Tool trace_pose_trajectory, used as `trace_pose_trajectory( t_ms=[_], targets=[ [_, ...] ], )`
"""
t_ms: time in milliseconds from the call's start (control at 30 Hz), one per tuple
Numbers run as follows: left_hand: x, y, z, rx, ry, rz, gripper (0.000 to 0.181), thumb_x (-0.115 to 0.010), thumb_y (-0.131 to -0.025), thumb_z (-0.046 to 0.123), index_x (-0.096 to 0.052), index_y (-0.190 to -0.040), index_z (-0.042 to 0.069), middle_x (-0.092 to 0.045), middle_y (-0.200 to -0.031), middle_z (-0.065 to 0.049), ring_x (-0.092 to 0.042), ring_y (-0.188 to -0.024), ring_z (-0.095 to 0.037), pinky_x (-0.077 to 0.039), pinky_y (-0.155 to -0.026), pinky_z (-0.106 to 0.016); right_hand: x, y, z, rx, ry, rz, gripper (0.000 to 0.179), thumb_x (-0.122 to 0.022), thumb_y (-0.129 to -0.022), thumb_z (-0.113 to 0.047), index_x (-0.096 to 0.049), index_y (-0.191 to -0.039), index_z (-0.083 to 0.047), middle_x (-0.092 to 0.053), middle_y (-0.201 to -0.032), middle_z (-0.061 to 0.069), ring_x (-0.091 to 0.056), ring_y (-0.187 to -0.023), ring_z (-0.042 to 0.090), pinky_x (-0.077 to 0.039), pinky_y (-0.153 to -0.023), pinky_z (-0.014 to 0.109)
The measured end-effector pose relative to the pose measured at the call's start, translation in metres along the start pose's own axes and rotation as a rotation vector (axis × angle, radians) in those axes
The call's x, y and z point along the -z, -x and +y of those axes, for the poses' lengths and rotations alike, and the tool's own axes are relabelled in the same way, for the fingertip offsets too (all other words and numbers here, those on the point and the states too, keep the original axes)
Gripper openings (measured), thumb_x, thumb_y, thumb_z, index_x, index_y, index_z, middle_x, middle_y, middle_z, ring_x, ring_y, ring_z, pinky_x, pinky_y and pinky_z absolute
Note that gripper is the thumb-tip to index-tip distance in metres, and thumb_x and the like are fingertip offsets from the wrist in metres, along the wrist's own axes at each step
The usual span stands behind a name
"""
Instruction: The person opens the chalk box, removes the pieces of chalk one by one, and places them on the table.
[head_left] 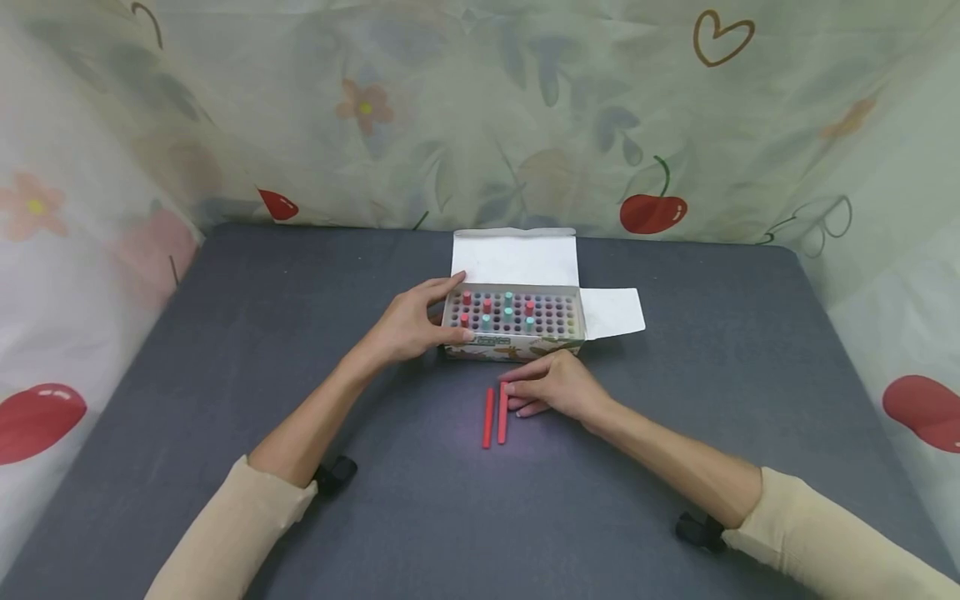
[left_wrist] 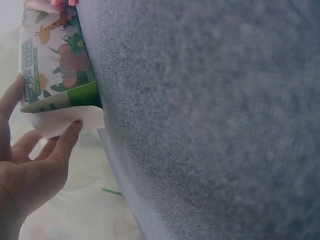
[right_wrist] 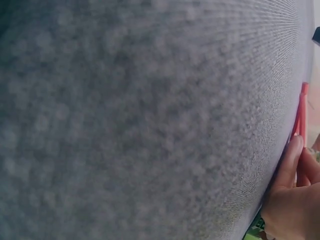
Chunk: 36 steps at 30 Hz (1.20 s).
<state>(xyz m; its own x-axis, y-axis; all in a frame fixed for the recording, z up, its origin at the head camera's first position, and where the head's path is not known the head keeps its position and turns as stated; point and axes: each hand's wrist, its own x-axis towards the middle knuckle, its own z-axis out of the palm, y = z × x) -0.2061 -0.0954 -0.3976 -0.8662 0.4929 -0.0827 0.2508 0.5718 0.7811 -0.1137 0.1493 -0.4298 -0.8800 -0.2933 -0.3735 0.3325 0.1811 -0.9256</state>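
A white printed box stands on the table, with several red and teal stick ends rising from its grid of round holes. My left hand holds the box's left end, thumb at the front corner and forefinger at the back corner. In the left wrist view, fingers of that hand touch a white side flap. In front of the box, my right hand pinches the upper end of a slim red stick. Beside it on the left lies a second red stick. Some right fingers are hidden.
The box's white lid stands raised at the back, and a side flap sticks out to the right. Dark grey cloth covers the table. A patterned curtain hangs behind and along both sides.
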Motion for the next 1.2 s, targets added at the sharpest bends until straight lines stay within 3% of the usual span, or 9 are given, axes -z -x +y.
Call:
trace_pose_trajectory(
  t_ms=[567, 1200],
  targets=[
    [-0.003, -0.002, 0.001, 0.003, 0.017, 0.008, 0.089, -0.084, -0.082, 0.027, -0.033, -0.156, 0.024, -0.039, -0.153, -0.01, -0.056, -0.121, -0.025, -0.05, -0.097, -0.04, 0.002, -0.001, 0.003, 0.004, 0.014, -0.026, 0.024, -0.071, -0.091, -0.004, -0.073, -0.113, 0.004, -0.074, -0.098, 0.019, -0.074, -0.08, 0.025, -0.059, -0.07, 0.037],
    [-0.002, 0.0, 0.001, -0.003, 0.031, 0.015, 0.089, -0.084, -0.082, 0.027, -0.034, -0.156, 0.025, -0.039, -0.153, -0.009, -0.054, -0.124, -0.023, -0.049, -0.099, -0.039, 0.007, 0.004, -0.009, 0.125, 0.177, -0.17, 0.026, -0.072, -0.091, -0.008, -0.071, -0.114, 0.004, -0.073, -0.099, 0.018, -0.072, -0.086, 0.028, -0.059, -0.074, 0.04]
  ],
)
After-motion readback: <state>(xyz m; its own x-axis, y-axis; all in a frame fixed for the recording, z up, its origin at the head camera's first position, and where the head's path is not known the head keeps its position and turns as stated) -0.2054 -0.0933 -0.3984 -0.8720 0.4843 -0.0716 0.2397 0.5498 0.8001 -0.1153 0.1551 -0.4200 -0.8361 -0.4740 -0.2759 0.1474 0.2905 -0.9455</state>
